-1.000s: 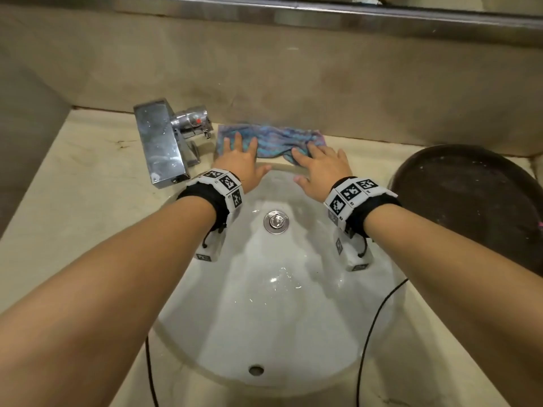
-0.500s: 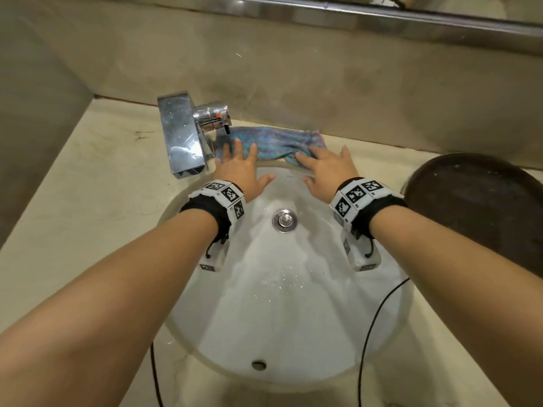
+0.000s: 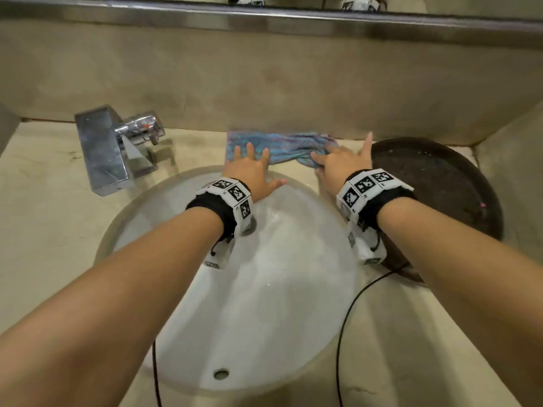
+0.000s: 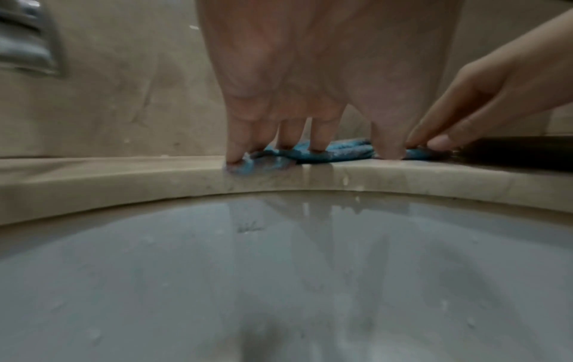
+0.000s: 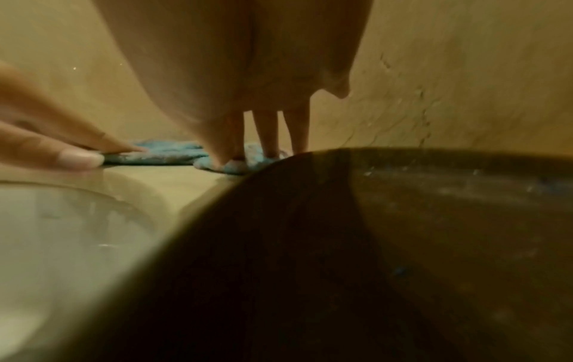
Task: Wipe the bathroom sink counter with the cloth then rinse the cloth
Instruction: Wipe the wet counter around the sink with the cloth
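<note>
Both hands are flat on a blue and purple cloth (image 3: 282,145) that lies on the beige stone counter (image 3: 50,183), on the strip behind the white sink basin (image 3: 264,289) and against the back wall.

The left hand (image 3: 252,171) presses the cloth's left end with straight, slightly spread fingers (image 4: 235,144); the cloth sits under the fingertips and runs off to their right, while the thumb points out over the basin rim.

The right hand (image 3: 340,163) presses the bunched right end, fingers (image 5: 269,137) straight and apart, their tips sunk into the fabric. Its little finger sticks up off the cloth, towards the wall. Neither hand curls round the cloth.

Just right of the right fingers, touching or nearly touching the cloth's end, is a dark round tray (image 3: 440,183).

Well left of the left fingers stands a chrome tap (image 3: 102,154) with its lever handle (image 3: 141,126) turned towards the cloth.

Black cables (image 3: 346,318) hang from the tagged wristbands (image 3: 232,198) over the counter's front edge.
</note>
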`<state>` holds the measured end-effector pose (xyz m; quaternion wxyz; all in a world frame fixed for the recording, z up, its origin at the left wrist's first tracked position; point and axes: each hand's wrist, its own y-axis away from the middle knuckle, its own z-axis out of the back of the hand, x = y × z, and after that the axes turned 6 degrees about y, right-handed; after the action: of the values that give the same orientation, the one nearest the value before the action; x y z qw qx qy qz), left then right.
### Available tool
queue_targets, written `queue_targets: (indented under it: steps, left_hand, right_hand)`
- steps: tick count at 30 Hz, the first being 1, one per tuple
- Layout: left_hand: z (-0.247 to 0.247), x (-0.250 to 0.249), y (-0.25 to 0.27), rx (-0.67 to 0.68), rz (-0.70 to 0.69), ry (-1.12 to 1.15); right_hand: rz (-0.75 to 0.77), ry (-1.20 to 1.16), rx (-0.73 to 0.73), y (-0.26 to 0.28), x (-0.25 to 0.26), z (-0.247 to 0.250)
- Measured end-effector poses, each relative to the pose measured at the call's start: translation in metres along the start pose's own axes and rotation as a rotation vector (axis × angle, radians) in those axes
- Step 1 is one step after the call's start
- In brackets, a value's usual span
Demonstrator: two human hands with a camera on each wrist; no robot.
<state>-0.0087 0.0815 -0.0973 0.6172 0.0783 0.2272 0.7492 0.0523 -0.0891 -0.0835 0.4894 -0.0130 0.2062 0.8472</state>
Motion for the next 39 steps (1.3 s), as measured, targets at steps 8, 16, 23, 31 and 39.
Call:
queue_targets:
  steps: [8, 16, 23, 31, 39]
  left_hand:
    - [0.004, -0.040, -0.019, 0.015, -0.118, -0.083]
    - [0.010, -0.038, -0.014, 0.021, -0.162, -0.175]
    - [0.001, -0.028, -0.008, 0.002, -0.223, -0.156]
    - [-0.009, -0.023, 0.009, 0.000, -0.295, -0.125]
    - [-0.014, -0.021, 0.038, -0.052, -0.451, 0.043]
  right_hand:
    - [-0.125, 0.034, 0.189, 0.003, -0.033, 0.005]
    - [-0.106, 0.077, 0.173, 0.008, -0.021, 0.004]
    - [-0.065, 0.052, 0.154, 0.023, -0.016, 0.001]
    - [-0.026, 0.032, 0.112, 0.052, -0.001, -0.004]
    - [0.011, 0.055, 0.026, 0.091, 0.011, -0.011]
